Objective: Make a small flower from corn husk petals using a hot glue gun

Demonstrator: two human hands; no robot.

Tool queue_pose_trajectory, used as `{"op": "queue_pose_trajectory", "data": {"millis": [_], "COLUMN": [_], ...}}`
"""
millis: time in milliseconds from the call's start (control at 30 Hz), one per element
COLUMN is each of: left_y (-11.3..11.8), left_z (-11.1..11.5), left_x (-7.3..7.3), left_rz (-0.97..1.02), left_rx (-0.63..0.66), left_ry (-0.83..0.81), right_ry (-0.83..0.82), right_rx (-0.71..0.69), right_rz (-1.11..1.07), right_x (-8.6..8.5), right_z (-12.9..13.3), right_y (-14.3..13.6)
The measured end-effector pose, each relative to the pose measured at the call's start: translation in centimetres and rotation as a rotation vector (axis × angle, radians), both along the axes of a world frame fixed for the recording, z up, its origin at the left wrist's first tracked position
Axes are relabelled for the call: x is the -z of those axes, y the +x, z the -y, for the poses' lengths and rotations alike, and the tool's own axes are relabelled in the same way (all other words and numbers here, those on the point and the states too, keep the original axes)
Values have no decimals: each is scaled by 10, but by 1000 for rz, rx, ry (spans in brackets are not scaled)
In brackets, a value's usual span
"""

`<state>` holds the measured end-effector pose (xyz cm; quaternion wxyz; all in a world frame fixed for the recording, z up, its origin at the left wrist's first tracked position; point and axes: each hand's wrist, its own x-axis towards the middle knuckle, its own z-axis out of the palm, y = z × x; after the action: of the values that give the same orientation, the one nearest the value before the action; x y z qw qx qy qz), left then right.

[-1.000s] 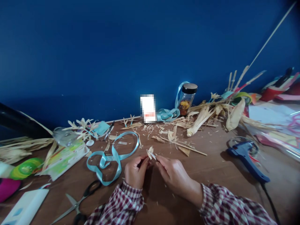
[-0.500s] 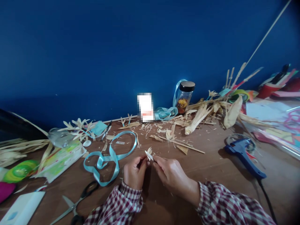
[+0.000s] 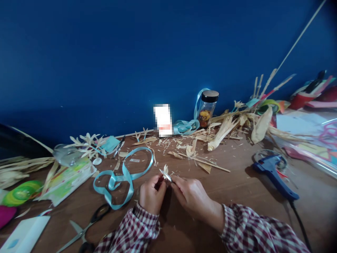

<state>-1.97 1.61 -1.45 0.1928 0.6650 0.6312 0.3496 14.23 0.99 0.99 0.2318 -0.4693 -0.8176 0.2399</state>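
My left hand [image 3: 152,193] is closed, its thumb and fingertips pinching a small pale corn-husk flower [image 3: 165,169] whose petals point up. Close beside it, my right hand [image 3: 195,198] pinches a slim white pointed piece [image 3: 164,174], blade-like in shape. Its tip reaches left across the base of the flower; whether it is a tool or a strip I cannot tell. Both hands hover just above the brown table [image 3: 189,232]. Left of them a light blue ribbon [image 3: 129,179] lies in loops. Scissors [image 3: 83,232] lie with parted blades nearer the front.
On the right rests a blue glue gun [image 3: 276,175] with a black cord. At the back stand a lidded jar [image 3: 207,109] and a heap of dried husks [image 3: 223,131]. Husk scraps and a thin stick [image 3: 207,162] lie beyond my hands. Finished-looking husk flowers [image 3: 89,144] are at left.
The white pointed piece has tilted and shifted slightly left across the flower, and more of the petals shows above it. Both hands stay nearly in place.
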Motion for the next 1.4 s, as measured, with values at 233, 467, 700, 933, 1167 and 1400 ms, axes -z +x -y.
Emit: {"op": "queue_pose_trajectory", "data": {"millis": [233, 467, 700, 933, 1167, 1400], "left_y": [-1, -1, 0, 2, 1, 2], "left_z": [0, 0, 0, 1, 1, 1], "left_x": [-1, -1, -1, 0, 3, 0], "left_rz": [-43, 4, 68, 143, 134, 117], "left_rx": [-35, -57, -44, -59, -65, -47], "left_ry": [-33, -63, -97, -109, -106, -91], "right_ry": [1, 0, 18, 106, 150, 181], "right_rx": [1, -4, -24, -22, -36, -52], "right_rz": [17, 19, 46, 105, 172, 296], "right_x": [0, 0, 3, 4, 5, 4], "right_z": [0, 0, 0, 2, 1, 2], "right_y": [1, 1, 0, 1, 1, 1]}}
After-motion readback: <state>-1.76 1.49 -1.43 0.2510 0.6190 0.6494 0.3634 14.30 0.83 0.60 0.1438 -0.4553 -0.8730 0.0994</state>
